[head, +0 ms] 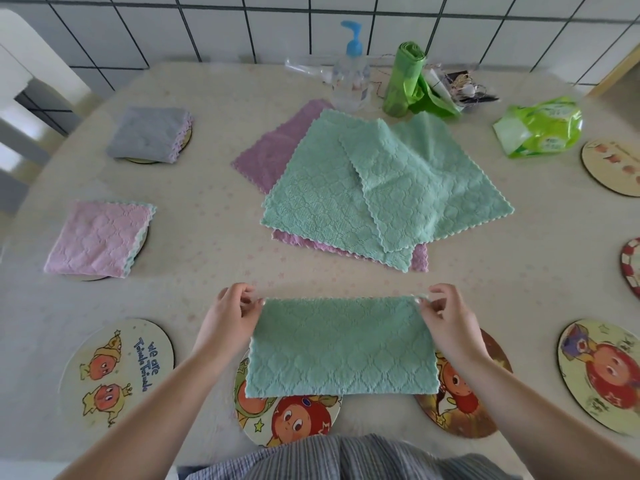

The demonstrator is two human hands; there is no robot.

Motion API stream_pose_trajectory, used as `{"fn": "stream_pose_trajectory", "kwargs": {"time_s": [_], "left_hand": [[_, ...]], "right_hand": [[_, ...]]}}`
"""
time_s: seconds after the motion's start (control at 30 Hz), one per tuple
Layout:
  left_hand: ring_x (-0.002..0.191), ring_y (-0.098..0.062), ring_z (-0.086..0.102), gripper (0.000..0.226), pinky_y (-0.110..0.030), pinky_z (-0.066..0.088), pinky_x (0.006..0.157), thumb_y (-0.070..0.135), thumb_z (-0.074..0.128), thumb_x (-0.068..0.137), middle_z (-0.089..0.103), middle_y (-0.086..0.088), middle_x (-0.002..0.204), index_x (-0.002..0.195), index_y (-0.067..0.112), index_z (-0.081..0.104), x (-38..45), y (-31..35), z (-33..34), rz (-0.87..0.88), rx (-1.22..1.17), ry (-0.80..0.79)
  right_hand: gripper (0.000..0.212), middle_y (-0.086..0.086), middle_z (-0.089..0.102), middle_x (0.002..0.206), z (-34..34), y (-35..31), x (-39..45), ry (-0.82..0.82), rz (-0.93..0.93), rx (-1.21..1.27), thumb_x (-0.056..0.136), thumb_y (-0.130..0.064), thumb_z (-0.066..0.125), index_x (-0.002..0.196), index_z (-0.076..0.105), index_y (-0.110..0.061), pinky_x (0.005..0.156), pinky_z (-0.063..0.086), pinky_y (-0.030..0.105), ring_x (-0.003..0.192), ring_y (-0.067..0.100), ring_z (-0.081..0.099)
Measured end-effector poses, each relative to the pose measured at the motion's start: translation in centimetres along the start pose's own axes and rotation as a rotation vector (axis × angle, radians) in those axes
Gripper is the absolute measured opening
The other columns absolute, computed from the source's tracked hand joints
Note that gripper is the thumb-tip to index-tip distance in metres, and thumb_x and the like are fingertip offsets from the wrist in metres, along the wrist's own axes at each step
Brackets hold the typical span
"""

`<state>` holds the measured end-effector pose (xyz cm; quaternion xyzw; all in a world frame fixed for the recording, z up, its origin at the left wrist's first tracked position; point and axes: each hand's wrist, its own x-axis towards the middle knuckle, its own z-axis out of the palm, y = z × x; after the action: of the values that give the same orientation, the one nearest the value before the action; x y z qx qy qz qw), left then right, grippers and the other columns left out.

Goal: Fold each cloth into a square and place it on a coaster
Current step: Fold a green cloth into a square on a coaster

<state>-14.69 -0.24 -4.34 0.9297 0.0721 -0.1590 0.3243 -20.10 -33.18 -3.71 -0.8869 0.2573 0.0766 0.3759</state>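
I hold a green cloth [341,348], folded in half into a rectangle, near the table's front edge. My left hand [228,320] pinches its far left corner and my right hand [446,315] pinches its far right corner. The cloth hangs over two cartoon coasters, one at the front centre [287,424] and one to its right [481,396]. A pile of unfolded green cloths [374,181] on a purple cloth [266,150] lies mid-table. A folded grey cloth [149,133] and a folded pink cloth [100,237] each rest on a coaster at the left.
Bare coasters lie at front left [117,372], front right [602,372], right edge [632,265] and far right [613,168]. At the back stand a pump bottle [349,71], a green bag roll [405,81] and a green wipes pack [540,126]. A white chair [24,74] is at left.
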Motion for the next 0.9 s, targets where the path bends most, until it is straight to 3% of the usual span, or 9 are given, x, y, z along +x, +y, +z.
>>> {"fn": "stream_pose_trajectory", "kwargs": {"time_s": [0.07, 0.13, 0.2, 0.27, 0.33, 0.4, 0.47, 0.6, 0.9], "left_hand": [[0.102, -0.013, 0.053, 0.037, -0.029, 0.043, 0.089, 0.033, 0.052, 0.091, 0.049, 0.001, 0.121, 0.124, 0.017, 0.05, -1.6, 0.5, 0.1, 0.104, 0.111, 0.102], [0.119, -0.013, 0.044, 0.039, -0.031, 0.034, 0.101, 0.03, 0.049, 0.091, 0.048, 0.004, 0.129, 0.128, 0.016, 0.049, -3.4, 1.6, 0.8, 0.264, 0.168, 0.142], [0.128, -0.008, 0.035, 0.04, -0.033, 0.028, 0.111, 0.021, 0.046, 0.092, 0.044, 0.008, 0.136, 0.133, 0.018, 0.046, -5.0, 2.9, 2.4, 0.404, 0.177, 0.049], [0.138, -0.009, 0.024, 0.05, -0.033, 0.015, 0.116, 0.008, 0.043, 0.09, 0.033, 0.011, 0.144, 0.139, 0.019, 0.039, -6.2, 3.8, 4.9, 0.52, 0.23, -0.067], [0.14, -0.013, 0.021, 0.051, -0.038, 0.014, 0.116, 0.011, 0.038, 0.089, 0.03, 0.009, 0.146, 0.14, 0.016, 0.038, -6.8, 4.4, 7.2, 0.597, 0.343, -0.119], [0.136, -0.018, 0.033, 0.049, -0.042, 0.025, 0.113, 0.025, 0.035, 0.088, 0.043, -0.001, 0.143, 0.134, 0.011, 0.046, -6.8, 4.4, 8.4, 0.605, 0.445, -0.123], [0.134, -0.02, 0.037, 0.051, -0.042, 0.024, 0.113, 0.033, 0.034, 0.089, 0.047, -0.005, 0.14, 0.132, 0.01, 0.05, -6.4, 3.7, 8.7, 0.601, 0.537, -0.109], [0.137, -0.023, 0.031, 0.061, -0.043, 0.018, 0.108, 0.05, 0.032, 0.092, 0.038, -0.007, 0.146, 0.137, 0.01, 0.044, -5.8, 2.5, 8.2, 0.588, 0.652, -0.084], [0.142, -0.024, 0.018, 0.069, -0.044, 0.015, 0.11, 0.06, 0.021, 0.094, 0.024, -0.008, 0.152, 0.144, 0.013, 0.029, -5.3, -0.2, 6.2, 0.608, 0.691, -0.073]], "right_hand": [[0.037, -0.004, 0.057, 0.108, -0.1, 0.1, -1.5, 0.099, -0.027, 0.062, 0.09, -0.035, 0.054, 0.123, 0.044, -0.021, 0.073, 0.048, 0.03, 0.09, 0.011, 0.057], [0.041, -0.009, 0.048, 0.125, 0.2, -0.4, -3.5, 0.138, -0.181, -0.029, 0.091, -0.031, 0.051, 0.129, 0.043, -0.021, 0.092, 0.041, 0.029, 0.111, 0.006, 0.047], [0.046, -0.017, 0.033, 0.136, 1.3, -1.3, -5.3, 0.034, -0.39, -0.179, 0.091, -0.027, 0.049, 0.136, 0.039, -0.021, 0.109, 0.026, 0.031, 0.129, 0.003, 0.029], [0.053, -0.018, 0.016, 0.145, 3.4, -2.4, -6.3, -0.124, -0.492, -0.333, 0.092, -0.025, 0.047, 0.142, 0.029, -0.024, 0.116, 0.006, 0.037, 0.138, 0.005, 0.009], [0.052, -0.012, 0.014, 0.152, 5.6, -2.8, -6.9, -0.212, -0.522, -0.465, 0.094, -0.031, 0.039, 0.144, 0.027, -0.024, 0.116, 0.003, 0.045, 0.142, 0.009, 0.005], [0.052, -0.002, 0.038, 0.147, 7.0, -2.6, -7.2, -0.239, -0.52, -0.569, 0.091, -0.041, 0.034, 0.137, 0.044, -0.019, 0.107, 0.03, 0.055, 0.138, 0.016, 0.029], [0.054, 0.001, 0.047, 0.141, 7.5, -1.5, -6.9, -0.236, -0.527, -0.659, 0.089, -0.047, 0.033, 0.132, 0.05, -0.019, 0.101, 0.039, 0.056, 0.133, 0.019, 0.039], [0.062, 0.007, 0.036, 0.148, 6.9, 0.2, -6.1, -0.207, -0.577, -0.782, 0.09, -0.06, 0.03, 0.139, 0.04, -0.024, 0.107, 0.016, 0.053, 0.138, 0.022, 0.031], [0.072, 0.009, 0.024, 0.153, 3.7, 2.8, -5.3, -0.182, -0.459, -0.849, 0.089, -0.068, 0.021, 0.144, 0.028, -0.022, 0.109, 0.012, 0.054, 0.141, 0.021, 0.018]]}}
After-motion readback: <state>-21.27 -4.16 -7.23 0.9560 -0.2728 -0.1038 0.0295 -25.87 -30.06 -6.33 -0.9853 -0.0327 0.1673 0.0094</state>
